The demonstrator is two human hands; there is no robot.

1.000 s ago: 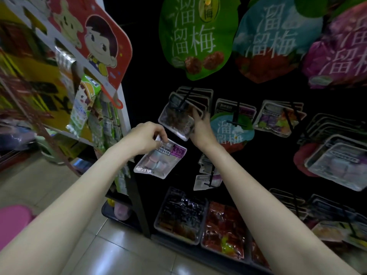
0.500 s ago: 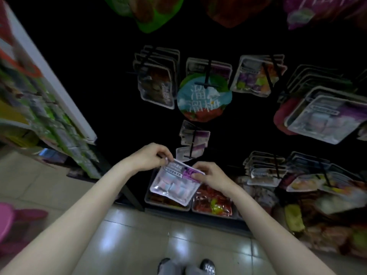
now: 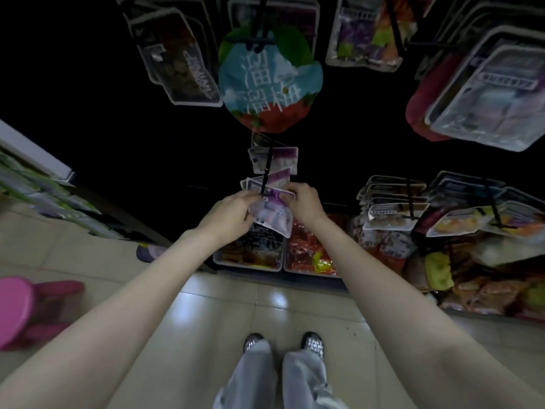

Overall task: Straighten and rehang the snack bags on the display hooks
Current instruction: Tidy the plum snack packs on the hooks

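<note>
The snack bag [image 3: 272, 215], a small clear pouch with a purple header, is hanging between the two hands at the front end of a black display hook [image 3: 267, 169]. The left hand [image 3: 228, 216] is pinching the bag's upper left corner with curled fingers, so the bag is lying just to the right of this hand and a little below its fingertips. The right hand [image 3: 303, 202] is gripping the purple header from the right side, with the fingers curled over the top edge. The header is sitting right at the tip of the hook, but I cannot tell if the hook is already passing through the hole. The body of the bag is hanging down below both hands, tilted a little to the right. Behind it, more bags of the same kind [image 3: 274, 157] are hanging on the same hook. Below the hands, two trays of red snacks [image 3: 312, 258] are standing at the floor level. A pink stool [image 3: 20, 311] is standing on the tiled floor [image 3: 224, 305] at the left.
</note>
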